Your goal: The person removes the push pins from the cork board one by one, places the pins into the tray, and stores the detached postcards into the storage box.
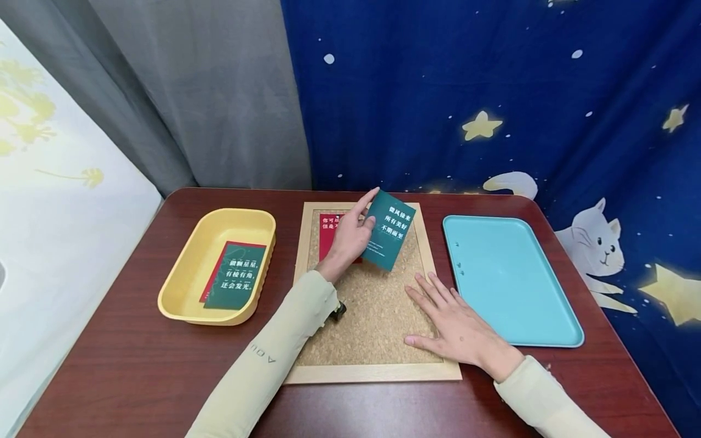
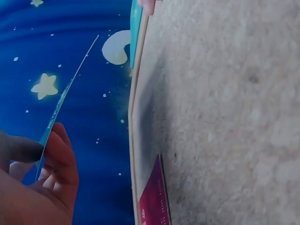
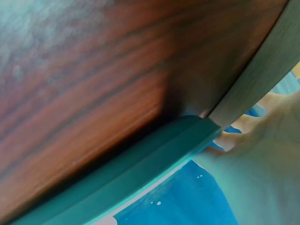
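Observation:
My left hand [image 1: 350, 237] pinches a green card [image 1: 390, 231] with white lettering between thumb and fingers, over the upper part of a wood-framed corkboard [image 1: 372, 328]. In the left wrist view the card is nearly edge-on and stands off the board. A red card [image 1: 327, 234] lies at the board's upper left, partly hidden behind my left hand; its corner shows low in the left wrist view. My right hand [image 1: 454, 322] is spread flat with straight fingers over the board's right side and frame, beside the blue tray.
On the left stands a yellow basket [image 1: 181, 274] with a green card [image 1: 235, 277] overlapping a red one. A light blue tray [image 1: 515, 286] on the right has several small dark pins [image 1: 460, 269] along its left side. Curtains hang behind the dark red wooden table [image 1: 126, 359].

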Demonstrator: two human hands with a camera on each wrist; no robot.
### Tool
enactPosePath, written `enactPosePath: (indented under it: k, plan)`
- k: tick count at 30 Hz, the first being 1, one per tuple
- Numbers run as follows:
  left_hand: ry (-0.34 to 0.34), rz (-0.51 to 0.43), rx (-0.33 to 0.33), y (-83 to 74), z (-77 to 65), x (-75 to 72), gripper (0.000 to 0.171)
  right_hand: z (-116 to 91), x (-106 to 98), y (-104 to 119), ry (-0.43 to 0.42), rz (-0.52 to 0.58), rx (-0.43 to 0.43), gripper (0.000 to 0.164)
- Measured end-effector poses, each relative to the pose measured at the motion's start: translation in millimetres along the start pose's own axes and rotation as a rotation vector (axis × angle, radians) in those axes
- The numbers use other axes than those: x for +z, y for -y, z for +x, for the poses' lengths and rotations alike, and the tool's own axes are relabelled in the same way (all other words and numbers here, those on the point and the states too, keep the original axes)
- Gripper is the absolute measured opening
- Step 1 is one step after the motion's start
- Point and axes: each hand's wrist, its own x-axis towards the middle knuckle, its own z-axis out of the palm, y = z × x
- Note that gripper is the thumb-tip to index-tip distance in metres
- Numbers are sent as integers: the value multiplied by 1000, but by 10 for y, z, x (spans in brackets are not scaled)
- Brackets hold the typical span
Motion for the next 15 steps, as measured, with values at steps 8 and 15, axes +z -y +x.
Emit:
enactPosePath:
  k: [8,15]
  plan:
    - [-24,28,-58,-82,-108,-114,61,2,-23,-3,-7,14,-6,94]
    - [-47,48,-111,-87,-188,-179,60,-4,-33,-7,14,13,4,96]
